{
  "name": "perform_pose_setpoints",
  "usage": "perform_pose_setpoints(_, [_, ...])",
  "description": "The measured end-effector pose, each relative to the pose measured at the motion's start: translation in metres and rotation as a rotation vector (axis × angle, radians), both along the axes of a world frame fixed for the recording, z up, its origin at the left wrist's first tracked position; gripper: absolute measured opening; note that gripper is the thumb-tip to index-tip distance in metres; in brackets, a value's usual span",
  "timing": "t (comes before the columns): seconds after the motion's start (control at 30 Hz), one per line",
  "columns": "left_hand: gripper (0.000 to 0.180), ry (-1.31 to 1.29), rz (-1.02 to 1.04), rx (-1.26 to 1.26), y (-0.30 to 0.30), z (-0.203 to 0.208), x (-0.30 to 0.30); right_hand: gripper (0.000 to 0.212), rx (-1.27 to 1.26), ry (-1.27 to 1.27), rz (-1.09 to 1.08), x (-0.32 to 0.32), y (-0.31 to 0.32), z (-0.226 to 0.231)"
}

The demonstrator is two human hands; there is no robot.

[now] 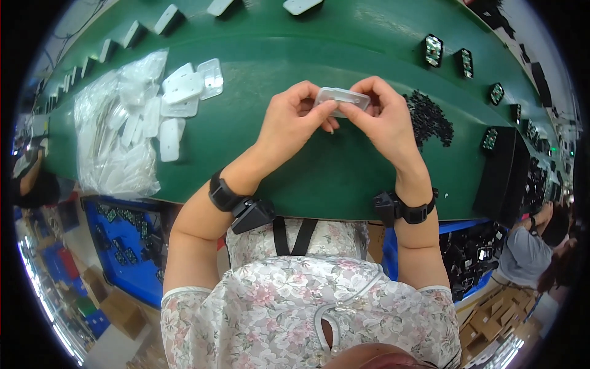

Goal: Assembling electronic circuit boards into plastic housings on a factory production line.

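Above the green table, both my hands hold one white plastic cover, tilted so that its hollow inner side shows. My left hand grips its left end, thumb pressed on the inside and fingers behind. The other end is in my right hand, whose thumb also presses inside, close to the left thumb. Whether a small part sits under the thumbs, I cannot tell. Right of my right hand lies a pile of small black parts. Several loose white covers lie to the left, beside a clear plastic bag full of more.
White covers stand in a row along the table's far left edge. Black housings with green circuit boards line the far right. A black box stands at the right. Blue bins flank me below the table; people sit at both sides.
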State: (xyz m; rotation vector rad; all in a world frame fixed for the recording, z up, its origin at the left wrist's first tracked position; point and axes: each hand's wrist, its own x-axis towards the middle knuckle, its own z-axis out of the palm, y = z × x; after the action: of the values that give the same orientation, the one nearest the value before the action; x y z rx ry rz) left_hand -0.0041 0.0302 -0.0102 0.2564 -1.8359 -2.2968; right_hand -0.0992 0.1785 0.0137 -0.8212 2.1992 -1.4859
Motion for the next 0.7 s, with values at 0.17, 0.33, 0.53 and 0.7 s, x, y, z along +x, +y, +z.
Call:
perform_pose_setpoints(0.17, [0.016, -0.053, -0.031, 0.082, -0.004, 0.008, 0.002, 0.022, -0.055, 0.016, -0.014, 0.002, -0.003, 0.002])
perform_pose_setpoints(0.33, [0.018, -0.049, 0.019, 0.129, -0.018, 0.011, -0.005, 0.026, -0.24, -0.29, 0.045, -0.006, -0.005, -0.005])
perform_pose_setpoints(0.53, [0.013, -0.201, 0.287, -0.334, -0.07, -0.009, -0.012, 0.03, 0.063, 0.675, -0.382, -0.107, 0.021, 0.005])
perform_pose_setpoints(0.7, [0.011, -0.149, 0.37, -0.809, -0.073, -0.02, -0.018, 0.05, 0.59, 1.216, -0.105, -0.184, 0.053, 0.003])
